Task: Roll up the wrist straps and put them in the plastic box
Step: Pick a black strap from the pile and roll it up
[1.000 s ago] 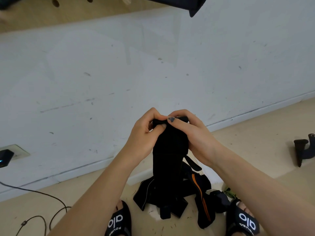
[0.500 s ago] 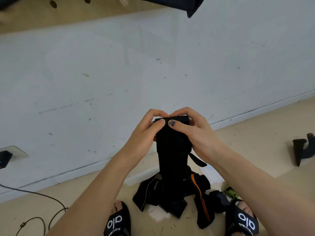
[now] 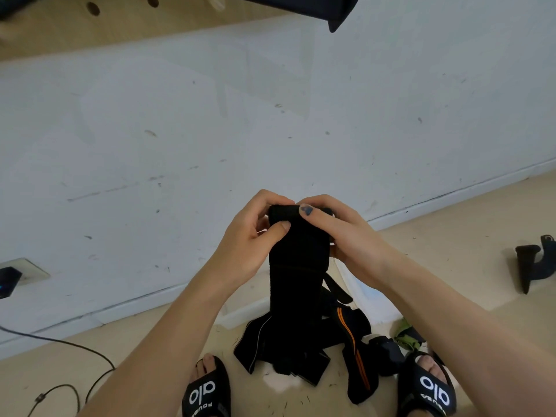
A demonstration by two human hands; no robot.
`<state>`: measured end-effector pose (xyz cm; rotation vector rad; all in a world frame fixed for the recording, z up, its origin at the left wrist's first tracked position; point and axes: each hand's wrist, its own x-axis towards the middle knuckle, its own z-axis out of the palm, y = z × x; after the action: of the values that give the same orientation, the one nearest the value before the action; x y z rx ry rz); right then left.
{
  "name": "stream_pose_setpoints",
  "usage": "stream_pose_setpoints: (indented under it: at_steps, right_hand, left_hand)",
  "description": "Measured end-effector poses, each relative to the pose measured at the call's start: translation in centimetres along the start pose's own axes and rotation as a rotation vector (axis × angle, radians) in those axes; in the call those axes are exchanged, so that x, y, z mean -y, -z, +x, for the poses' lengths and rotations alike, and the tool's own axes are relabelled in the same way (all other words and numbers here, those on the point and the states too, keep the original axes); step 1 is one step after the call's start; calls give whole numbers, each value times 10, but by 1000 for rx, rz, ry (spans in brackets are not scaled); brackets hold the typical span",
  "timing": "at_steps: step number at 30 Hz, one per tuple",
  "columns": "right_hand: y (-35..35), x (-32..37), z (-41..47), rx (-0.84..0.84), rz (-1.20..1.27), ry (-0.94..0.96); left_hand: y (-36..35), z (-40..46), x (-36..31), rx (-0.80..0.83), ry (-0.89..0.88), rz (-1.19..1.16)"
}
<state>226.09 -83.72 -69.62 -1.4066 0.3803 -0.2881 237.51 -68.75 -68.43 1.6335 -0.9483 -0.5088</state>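
Observation:
A black wrist strap (image 3: 296, 266) hangs in front of me, its top end rolled over into a small roll. My left hand (image 3: 246, 236) pinches the roll's left side between thumb and fingers. My right hand (image 3: 340, 233) grips the right side, its thumb laid across the top of the roll. The strap's loose tail drops to a heap of more black straps (image 3: 301, 344) on the floor, one with an orange stripe (image 3: 352, 347). A clear plastic box (image 3: 364, 290) shows partly behind the strap, by the wall.
My two feet in black slides (image 3: 206, 392) (image 3: 427, 386) flank the heap. A black cable (image 3: 69, 356) runs over the floor at the left, near a wall socket (image 3: 24, 270). A black object (image 3: 532, 263) lies at the right. A green item (image 3: 406, 335) sits beside the heap.
The roll at the strap's top has grown a little as both hands turned it. More of the strap has lifted off the heap.

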Motion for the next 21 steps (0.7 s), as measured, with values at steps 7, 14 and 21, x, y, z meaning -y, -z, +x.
stream_pose_setpoints:
  at_steps: [7,14,21]
  right_hand:
    - [-4,-2,0,-84,52,102]
    - [-2,-1,2,-96,-37,44]
    - [-2,1,0,-58,23,26]
  left_hand:
    - [-8,-1,1,16,51,-3]
    - [-12,-2,-1,-41,35,-45]
    - [-14,0,-4,-47,76,-80]
